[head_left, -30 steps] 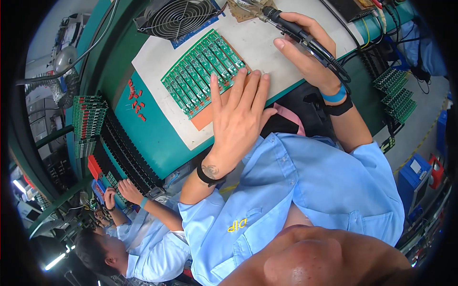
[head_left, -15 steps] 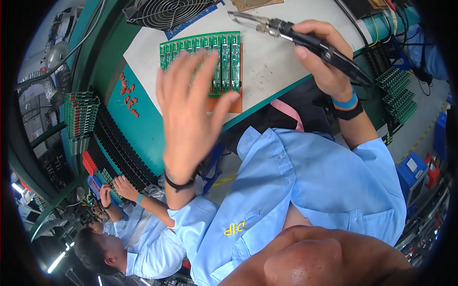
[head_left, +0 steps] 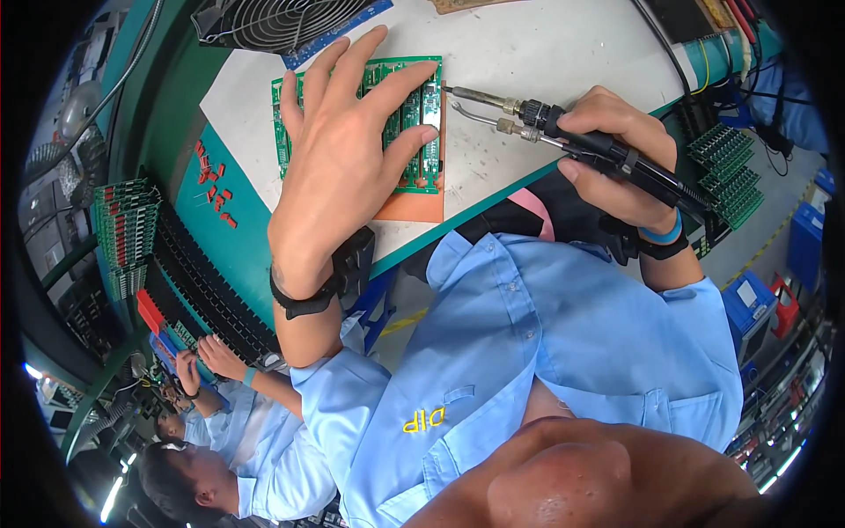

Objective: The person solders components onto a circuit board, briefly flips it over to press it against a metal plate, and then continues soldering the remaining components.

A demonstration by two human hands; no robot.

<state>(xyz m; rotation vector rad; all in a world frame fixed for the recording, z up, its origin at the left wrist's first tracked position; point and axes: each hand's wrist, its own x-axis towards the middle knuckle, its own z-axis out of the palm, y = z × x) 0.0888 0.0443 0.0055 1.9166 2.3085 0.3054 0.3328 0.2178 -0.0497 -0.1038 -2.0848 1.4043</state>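
Note:
A panel of green circuit boards lies in several narrow strips on an orange-brown backing board, near the front edge of the white sheet. My left hand is spread over the panel, its thumb and fingertips at the strips, hiding much of them. My right hand grips a black soldering iron with a thin curved metal tube beside its tip. That tip points left, close to the panel's right edge.
A fan with a wire guard stands at the back. Small red parts lie scattered on the green mat. Stacked circuit boards stand at left, others at right. A co-worker's hands work by the black track.
My left hand has come down onto the panel from above it. The soldering iron has swung lower, its tip now beside the panel's right edge. The whole view has shifted slightly.

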